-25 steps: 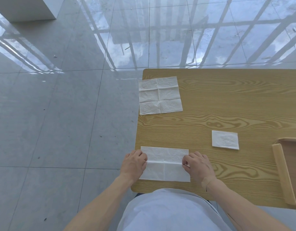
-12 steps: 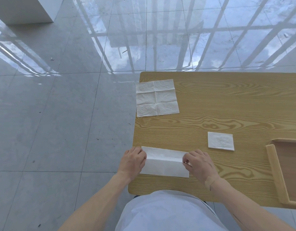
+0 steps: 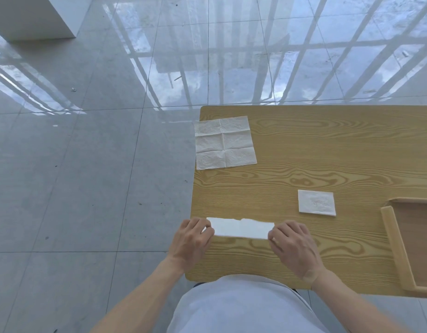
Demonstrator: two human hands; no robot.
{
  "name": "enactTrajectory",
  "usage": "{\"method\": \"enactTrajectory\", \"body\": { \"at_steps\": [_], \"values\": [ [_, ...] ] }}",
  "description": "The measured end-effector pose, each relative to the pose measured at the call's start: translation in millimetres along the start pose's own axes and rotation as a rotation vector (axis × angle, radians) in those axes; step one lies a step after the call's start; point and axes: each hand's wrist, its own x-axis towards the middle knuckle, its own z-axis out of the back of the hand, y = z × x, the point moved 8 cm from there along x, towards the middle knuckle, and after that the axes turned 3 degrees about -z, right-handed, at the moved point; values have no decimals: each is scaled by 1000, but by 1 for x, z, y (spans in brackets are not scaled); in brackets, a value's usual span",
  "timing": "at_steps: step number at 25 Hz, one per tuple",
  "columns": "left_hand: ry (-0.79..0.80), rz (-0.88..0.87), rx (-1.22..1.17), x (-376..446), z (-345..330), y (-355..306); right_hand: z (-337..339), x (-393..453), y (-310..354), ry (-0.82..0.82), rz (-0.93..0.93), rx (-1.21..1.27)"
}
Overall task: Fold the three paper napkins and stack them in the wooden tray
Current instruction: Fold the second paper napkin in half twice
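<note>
Head view, the only one we've got: we have the napkin strip (image 3: pixel 241 227) pinched at both short ends, left hand (image 3: pixel 192 239) on one end and right hand (image 3: pixel 293 247) on the other, fingertips closed on the paper w/ the strip stretched flat btwn them near the front edge of the wooden table (image 3: pixel 327 145). Holding both ends at once makes sense to us: thin paper slides and skews, so two pinches keep the long edges lined up while the crease sets. The far edge of the strip looks a bit ragged at its middle, so the layers may not be perfectly matched; we can't tell how many layers there are. Out past the left grip, well apart and hard against the table's left edge, lies the unfolded napkin (image 3: pixel 225 142), flat, its crease grid showing, prob waiting its turn. Beyond the right grip and off to the right, near but not touching, sits the folded napkin (image 3: pixel 316 202), a small rectangle, likely parked as the finished-size ref. Further right of that grip, the wooden tray (image 3: pixel 397 248) is partly cut off by the frame; what we see of it holds nothing, so stacking isn't started. We judge we're mid-way on napkin two: next prob bring one end over to the other.
</note>
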Motion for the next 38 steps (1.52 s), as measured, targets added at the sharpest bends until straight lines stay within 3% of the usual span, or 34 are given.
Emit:
{"method": "enactTrajectory", "body": {
  "at_steps": [10,16,20,24,30,35,38],
  "values": [
    [204,57,-28,-24,-30,-20,-38,-25,12,238,-132,-1],
    [555,25,21,-17,-76,-44,-70,-13,44,417,49,-176],
    [640,46,21,-20,-96,-44,-88,-17,40,481,70,-154],
    [647,66,39,-28,-105,-37,-95,-24,29,488,35,-164],
    [629,139,48,-61,-91,12,-88,-50,-25,508,-163,-191],
    [612,143,57,-58,-83,11,-89,-51,-25,547,-196,-163],
    [555,165,-5,-50,-72,11,-86,-58,-38,544,-328,-125]
  ]
}}
